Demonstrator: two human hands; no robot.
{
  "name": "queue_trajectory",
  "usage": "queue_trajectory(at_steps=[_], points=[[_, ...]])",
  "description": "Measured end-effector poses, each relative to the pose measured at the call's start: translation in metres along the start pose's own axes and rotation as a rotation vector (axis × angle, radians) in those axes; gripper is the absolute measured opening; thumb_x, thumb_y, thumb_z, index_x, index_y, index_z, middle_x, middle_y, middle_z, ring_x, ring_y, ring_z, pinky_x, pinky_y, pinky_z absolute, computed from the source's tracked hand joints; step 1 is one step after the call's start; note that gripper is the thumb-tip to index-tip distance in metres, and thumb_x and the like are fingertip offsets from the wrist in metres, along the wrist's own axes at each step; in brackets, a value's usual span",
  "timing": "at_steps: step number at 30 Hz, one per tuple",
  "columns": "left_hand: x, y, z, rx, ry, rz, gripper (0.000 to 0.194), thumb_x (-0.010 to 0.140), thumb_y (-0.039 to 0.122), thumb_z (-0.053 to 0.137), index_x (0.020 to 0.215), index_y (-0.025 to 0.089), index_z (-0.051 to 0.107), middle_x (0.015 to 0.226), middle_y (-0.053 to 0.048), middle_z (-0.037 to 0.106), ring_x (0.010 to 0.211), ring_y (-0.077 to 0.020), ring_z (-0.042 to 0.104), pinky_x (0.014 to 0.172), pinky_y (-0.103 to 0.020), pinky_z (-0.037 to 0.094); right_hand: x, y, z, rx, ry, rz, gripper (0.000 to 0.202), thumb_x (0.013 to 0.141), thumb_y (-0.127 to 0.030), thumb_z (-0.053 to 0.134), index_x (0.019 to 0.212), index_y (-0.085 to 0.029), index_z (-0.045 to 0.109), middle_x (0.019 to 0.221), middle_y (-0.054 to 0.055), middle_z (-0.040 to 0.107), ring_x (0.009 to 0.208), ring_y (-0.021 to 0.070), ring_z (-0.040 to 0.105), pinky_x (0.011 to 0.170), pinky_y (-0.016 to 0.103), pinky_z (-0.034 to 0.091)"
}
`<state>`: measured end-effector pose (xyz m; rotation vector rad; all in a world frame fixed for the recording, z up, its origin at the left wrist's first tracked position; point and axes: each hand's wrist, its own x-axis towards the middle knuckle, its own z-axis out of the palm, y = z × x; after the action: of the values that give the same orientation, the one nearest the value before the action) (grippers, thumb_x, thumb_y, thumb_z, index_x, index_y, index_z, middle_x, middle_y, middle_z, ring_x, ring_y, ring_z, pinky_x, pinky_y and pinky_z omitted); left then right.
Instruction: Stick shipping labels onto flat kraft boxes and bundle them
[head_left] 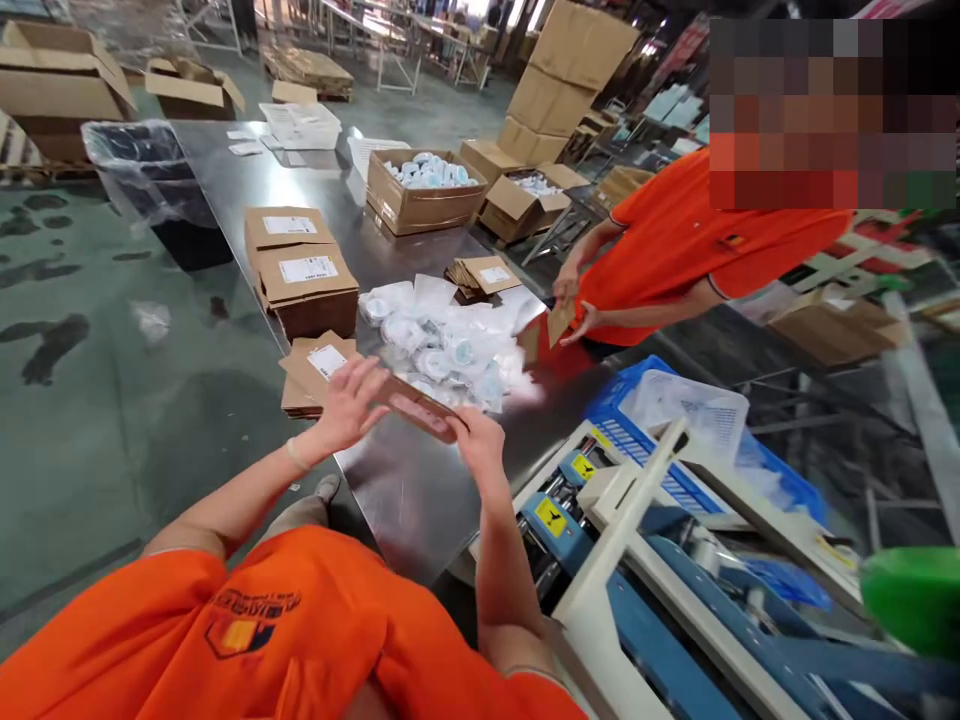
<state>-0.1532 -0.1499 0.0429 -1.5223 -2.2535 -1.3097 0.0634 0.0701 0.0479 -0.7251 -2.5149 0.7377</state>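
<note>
A small brown cardboard box (421,408) is held tilted above the near part of the metal table, a pale pinkish area on its near side. My right hand (480,445) is closed on its right end, thumb and fingers pinching the edge. At the other end, my left hand (351,402) has its fingers stretched and apart, against or very near the cardboard; contact is hard to tell. Just beyond lies a heap of clear-bagged white round items (450,345). Flat cardboard pieces (304,375) with a white label are stacked beside my left hand.
Labelled brown boxes (300,270) stand along the table's left edge. Farther back are a carton of white-blue items (427,190) and a white basket (301,126). A co-worker in orange (675,250) holds cardboard at right. A blue-and-white machine (600,520) and blue crate (637,400) flank the table.
</note>
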Motion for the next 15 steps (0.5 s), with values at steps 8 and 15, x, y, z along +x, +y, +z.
queue_trajectory(at_steps=[8, 15], points=[[-0.010, 0.035, 0.082, -0.290, -1.048, -0.102, 0.031, 0.091, 0.036, 0.065, 0.065, 0.021, 0.072, 0.064, -0.003, 0.067, 0.064, -0.0190, 0.059, 0.068, -0.029, 0.047, -0.140, 0.050, 0.042, 0.070, -0.078, 0.147, 0.029, 0.097, -0.033, 0.057, 0.102, -0.031, 0.085, 0.104, 0.011, 0.084, 0.100, 0.0310, 0.081, 0.094, 0.047, 0.067], [0.008, 0.047, 0.140, -0.171, -0.963, -0.138, 0.038, 0.088, 0.037, 0.069, 0.054, 0.019, 0.067, 0.049, -0.005, 0.056, 0.058, -0.0201, 0.057, 0.068, -0.033, 0.046, -0.175, 0.029, 0.062, 0.001, -0.123, 0.103, 0.043, 0.094, -0.027, 0.063, 0.134, -0.030, 0.078, 0.156, 0.015, 0.067, 0.161, 0.0388, 0.047, 0.134, 0.072, 0.033]])
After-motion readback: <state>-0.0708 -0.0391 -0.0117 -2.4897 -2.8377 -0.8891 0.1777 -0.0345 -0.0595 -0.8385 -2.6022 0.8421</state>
